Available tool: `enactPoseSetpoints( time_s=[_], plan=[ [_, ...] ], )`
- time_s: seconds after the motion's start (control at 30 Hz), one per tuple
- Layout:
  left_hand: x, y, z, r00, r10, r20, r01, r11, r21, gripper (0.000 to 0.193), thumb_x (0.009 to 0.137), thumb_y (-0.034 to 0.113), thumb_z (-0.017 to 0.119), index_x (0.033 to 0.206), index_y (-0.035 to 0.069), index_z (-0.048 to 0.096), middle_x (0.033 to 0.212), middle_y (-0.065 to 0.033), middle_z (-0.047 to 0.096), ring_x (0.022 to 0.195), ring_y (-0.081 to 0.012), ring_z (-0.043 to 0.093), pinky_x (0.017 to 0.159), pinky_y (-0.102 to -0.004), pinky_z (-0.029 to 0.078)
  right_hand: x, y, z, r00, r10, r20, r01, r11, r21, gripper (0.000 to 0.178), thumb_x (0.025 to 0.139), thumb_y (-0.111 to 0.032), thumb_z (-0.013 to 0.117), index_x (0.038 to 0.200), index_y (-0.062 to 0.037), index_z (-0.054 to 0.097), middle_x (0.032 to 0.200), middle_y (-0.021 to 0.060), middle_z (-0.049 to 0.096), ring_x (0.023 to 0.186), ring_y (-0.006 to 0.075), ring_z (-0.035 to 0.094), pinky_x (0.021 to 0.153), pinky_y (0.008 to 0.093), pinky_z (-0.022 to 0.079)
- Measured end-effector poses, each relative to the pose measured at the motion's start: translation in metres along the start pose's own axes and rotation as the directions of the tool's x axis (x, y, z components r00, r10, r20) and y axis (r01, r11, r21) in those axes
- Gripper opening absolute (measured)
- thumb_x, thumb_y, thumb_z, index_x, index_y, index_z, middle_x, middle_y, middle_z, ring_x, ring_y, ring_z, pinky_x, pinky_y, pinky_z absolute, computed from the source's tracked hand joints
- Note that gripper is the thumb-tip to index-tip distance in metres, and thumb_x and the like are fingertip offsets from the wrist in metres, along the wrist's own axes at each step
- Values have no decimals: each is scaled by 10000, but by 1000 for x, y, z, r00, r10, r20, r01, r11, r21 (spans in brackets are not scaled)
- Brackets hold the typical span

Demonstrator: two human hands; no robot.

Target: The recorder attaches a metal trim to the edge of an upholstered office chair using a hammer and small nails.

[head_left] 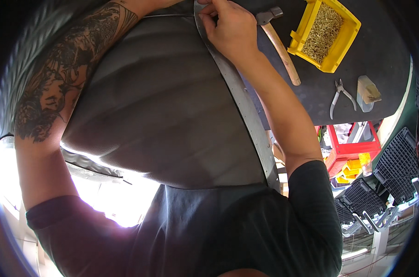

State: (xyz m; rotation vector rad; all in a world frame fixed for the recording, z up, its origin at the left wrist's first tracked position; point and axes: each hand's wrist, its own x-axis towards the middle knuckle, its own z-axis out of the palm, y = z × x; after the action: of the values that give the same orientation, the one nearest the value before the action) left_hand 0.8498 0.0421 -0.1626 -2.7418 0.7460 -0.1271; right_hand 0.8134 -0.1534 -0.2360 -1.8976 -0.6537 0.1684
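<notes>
Head view puts a large grey upholstered cushion (163,106) across the middle, and I place everything else from it. My right hand (230,27) sits at the cushion's far right corner, fingers curled shut in a pinch grip on the grey trim strip (246,111) that runs along the cushion's right edge toward my body. My left forearm, tattooed, crosses the cushion's left side; the left hand itself leaves the picture at the top edge, so I cannot tell whether its grip is open or closed.

Just right of the cushion's far corner, close beside my right hand, a hammer (278,41) with a wooden handle lies on the dark worktop (385,60), head pointing away from me. Further right of the cushion stands a yellow bin (343,44) filled with small brass-coloured tacks. Nearer me than the bin, well right of the cushion, lie a pair of metal pliers (341,94) and, just beside them, a small block with a tan top (367,92).

Beyond the worktop's near edge, right of the cushion, I see a red stand (352,147) and black gridded crates (394,161) on the floor.
</notes>
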Motion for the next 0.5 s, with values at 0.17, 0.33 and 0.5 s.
enactPoseSetpoints(
  time_s=[0.17, 0.33, 0.5],
  plan=[
    [3, 2, 4, 1000, -11, -16, 11, 999, -44, 950, 927, 510, 681, 1647, -5, 336, 1758, -164, 268, 1641, -316, 204, 1305, -505, 141, 0, 3, -1, 1000, -27, 6, 27, 999, -32, 225, 832, -2, 748, 1016, -49, 629, 811, 119, 717, 750, 323, 731, 662, 412, 579],
    [-7, -5, -2, 998, -26, -49, 23, 998, -65, 950, 932, 516, 675, 1650, -2, 331, 1759, -164, 264, 1643, -316, 194, 1306, -505, 136, 3, -8, 5, 999, -40, 5, 40, 999, 10, 238, 831, -3, 748, 1022, -49, 615, 818, 121, 721, 751, 321, 734, 658, 407, 579],
    [2, 2, 8, 999, -17, -45, 12, 995, -98, 945, 941, 527, 656, 1651, -2, 328, 1759, -166, 264, 1643, -319, 195, 1308, -508, 126, -1, 3, 0, 1000, 8, 11, -8, 998, -63, 259, 832, -11, 758, 1042, -52, 613, 824, 125, 727, 744, 322, 738, 649, 410, 578]
  ],
)
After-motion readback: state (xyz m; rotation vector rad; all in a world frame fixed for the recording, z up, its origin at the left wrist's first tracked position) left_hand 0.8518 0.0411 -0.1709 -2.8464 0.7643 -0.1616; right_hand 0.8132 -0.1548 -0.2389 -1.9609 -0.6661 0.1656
